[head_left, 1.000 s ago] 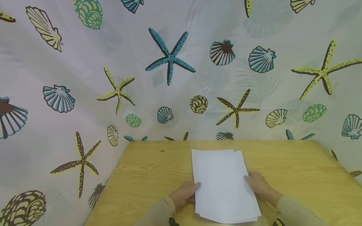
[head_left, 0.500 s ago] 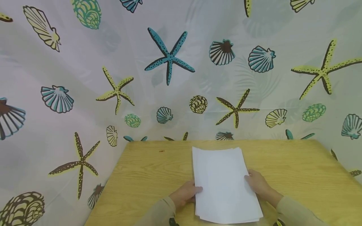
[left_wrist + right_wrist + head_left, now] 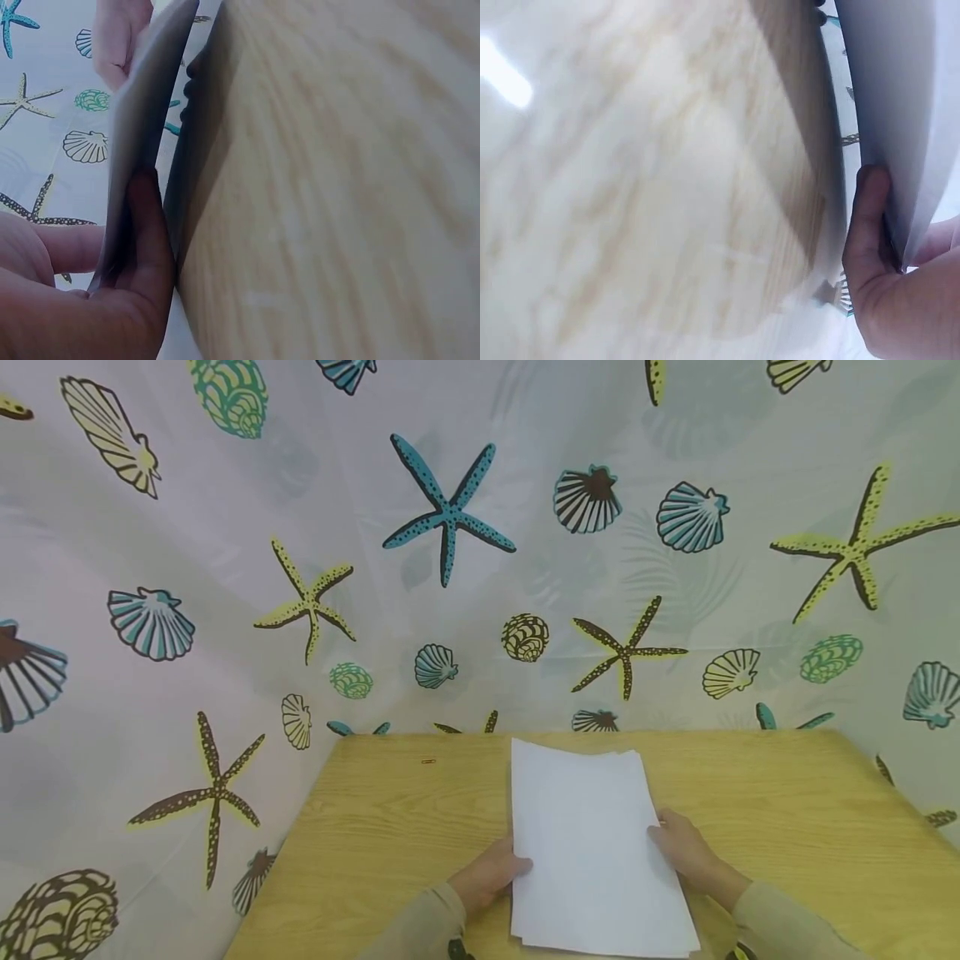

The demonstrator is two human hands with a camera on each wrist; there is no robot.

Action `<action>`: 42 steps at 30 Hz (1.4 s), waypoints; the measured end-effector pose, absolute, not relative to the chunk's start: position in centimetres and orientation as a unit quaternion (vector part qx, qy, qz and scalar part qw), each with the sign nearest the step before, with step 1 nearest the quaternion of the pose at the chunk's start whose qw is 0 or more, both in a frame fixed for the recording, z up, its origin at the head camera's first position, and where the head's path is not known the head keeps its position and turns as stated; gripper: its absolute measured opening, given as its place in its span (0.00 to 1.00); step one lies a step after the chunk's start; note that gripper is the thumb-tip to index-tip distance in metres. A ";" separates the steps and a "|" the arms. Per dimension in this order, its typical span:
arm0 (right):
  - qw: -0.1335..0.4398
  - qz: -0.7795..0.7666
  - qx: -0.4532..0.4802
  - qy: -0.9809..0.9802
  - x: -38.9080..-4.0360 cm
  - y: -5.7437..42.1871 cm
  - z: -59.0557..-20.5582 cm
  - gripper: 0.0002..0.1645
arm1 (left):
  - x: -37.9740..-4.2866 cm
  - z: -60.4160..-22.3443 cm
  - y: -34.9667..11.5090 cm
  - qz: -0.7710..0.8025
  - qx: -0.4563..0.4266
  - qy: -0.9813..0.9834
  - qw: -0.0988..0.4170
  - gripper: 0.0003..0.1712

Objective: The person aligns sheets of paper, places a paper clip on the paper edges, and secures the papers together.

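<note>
A stack of white paper sheets (image 3: 588,852) is held between both hands in the head view, its edges slightly uneven. My left hand (image 3: 491,870) grips the left edge, thumb on top. On the right edge my right hand (image 3: 684,847) does the same. In the left wrist view, the fingers (image 3: 150,240) lie under the paper (image 3: 142,127), which is lifted off the table. The right wrist view also has fingers (image 3: 868,217) beneath the sheets (image 3: 900,97), with a gap above the wood. How many sheets there are I cannot tell.
The wooden table (image 3: 390,827) extends to both sides of the paper. A small orange-red paper clip (image 3: 428,762) lies near its back left. A white curtain (image 3: 480,568) printed with shells and starfish hangs behind the table and along its sides.
The stack's upper left corner has risen, and the sheets line up more evenly at the top right. My left hand has shifted slightly along the edge; the right has barely moved.
</note>
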State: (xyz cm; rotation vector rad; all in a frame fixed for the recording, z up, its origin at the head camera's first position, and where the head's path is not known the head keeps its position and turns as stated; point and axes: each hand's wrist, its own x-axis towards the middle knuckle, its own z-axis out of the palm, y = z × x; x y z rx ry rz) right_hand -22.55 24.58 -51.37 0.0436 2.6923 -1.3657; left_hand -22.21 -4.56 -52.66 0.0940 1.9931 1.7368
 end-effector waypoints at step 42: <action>0.065 -0.496 0.041 0.865 -22.6 24.5 -49.6 0.31 | -22.7 -52.2 -4.2 0.627 0.005 0.749 0.214 0.33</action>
